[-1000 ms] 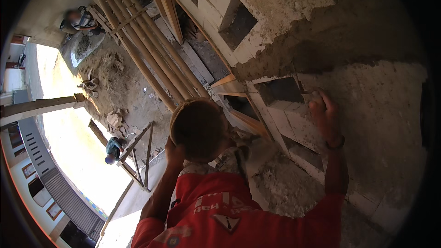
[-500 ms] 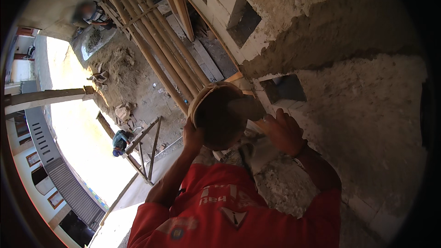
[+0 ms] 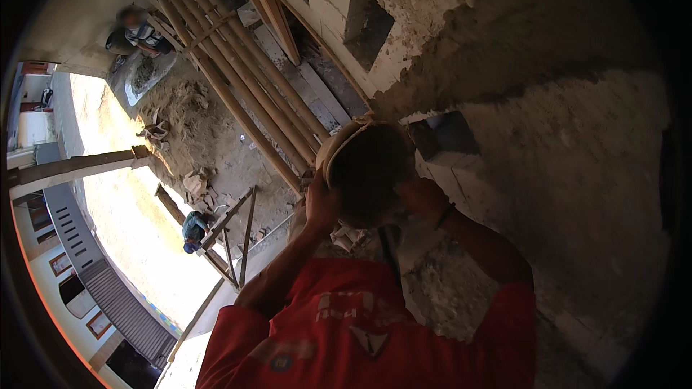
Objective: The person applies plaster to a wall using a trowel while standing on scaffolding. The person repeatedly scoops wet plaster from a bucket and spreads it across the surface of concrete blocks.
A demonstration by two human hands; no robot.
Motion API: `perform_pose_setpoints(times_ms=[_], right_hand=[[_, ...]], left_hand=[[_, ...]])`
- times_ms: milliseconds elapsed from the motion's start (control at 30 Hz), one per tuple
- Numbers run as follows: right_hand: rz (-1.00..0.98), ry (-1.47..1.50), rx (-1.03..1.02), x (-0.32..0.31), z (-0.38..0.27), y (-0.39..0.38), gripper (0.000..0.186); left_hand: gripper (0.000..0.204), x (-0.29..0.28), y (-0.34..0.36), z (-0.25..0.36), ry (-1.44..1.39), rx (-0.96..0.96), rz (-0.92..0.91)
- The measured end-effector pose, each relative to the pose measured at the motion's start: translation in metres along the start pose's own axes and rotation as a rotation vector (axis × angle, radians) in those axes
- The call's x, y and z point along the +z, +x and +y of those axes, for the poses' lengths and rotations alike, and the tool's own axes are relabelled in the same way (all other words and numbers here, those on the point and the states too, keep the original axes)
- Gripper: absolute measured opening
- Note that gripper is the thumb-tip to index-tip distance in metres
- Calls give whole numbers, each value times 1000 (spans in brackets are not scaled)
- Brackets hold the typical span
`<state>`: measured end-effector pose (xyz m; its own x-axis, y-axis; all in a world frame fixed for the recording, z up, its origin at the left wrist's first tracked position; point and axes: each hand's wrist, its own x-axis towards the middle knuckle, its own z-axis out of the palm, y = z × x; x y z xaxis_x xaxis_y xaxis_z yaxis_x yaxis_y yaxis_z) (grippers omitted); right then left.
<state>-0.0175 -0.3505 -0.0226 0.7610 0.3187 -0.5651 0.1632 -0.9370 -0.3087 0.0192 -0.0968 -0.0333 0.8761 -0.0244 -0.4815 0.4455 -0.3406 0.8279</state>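
My left hand (image 3: pixel 321 203) grips the side of a round, mortar-stained bucket (image 3: pixel 366 166), which is tipped so its dark inside faces me. My right hand (image 3: pixel 422 197) is closed on a trowel at the bucket's right side; the blade is lost in the shadow inside. Beyond the bucket is a block wall (image 3: pixel 519 194) with a band of dark, wet mortar (image 3: pixel 526 47) across rougher plaster. A square opening (image 3: pixel 443 137) sits just right of the bucket's upper rim, and another (image 3: pixel 369 25) is higher up the wall.
Bamboo poles (image 3: pixel 252 94) run diagonally beside wooden frames. One person (image 3: pixel 144 34) crouches by a mortar patch (image 3: pixel 144 75) at upper left; another (image 3: pixel 193 230) bends near a timber stand (image 3: pixel 249 234). A sand pile (image 3: pixel 176 112) lies between them. A concrete beam (image 3: pixel 72 169) crosses at left.
My right hand has left the wall with the trowel and come down-left into the bucket. The bucket, in my left hand, has moved up and to the right in view.
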Motion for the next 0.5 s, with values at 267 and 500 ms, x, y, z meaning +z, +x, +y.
perform_pose_setpoints(times_ms=[267,500], right_hand=[[36,430,183,48,-2,-5,46],[320,369,77,68,7,-3,41]], left_hand=[[58,-15,24,-36,-100,-13,-78],[57,-24,36,-31,-122,30,-78]])
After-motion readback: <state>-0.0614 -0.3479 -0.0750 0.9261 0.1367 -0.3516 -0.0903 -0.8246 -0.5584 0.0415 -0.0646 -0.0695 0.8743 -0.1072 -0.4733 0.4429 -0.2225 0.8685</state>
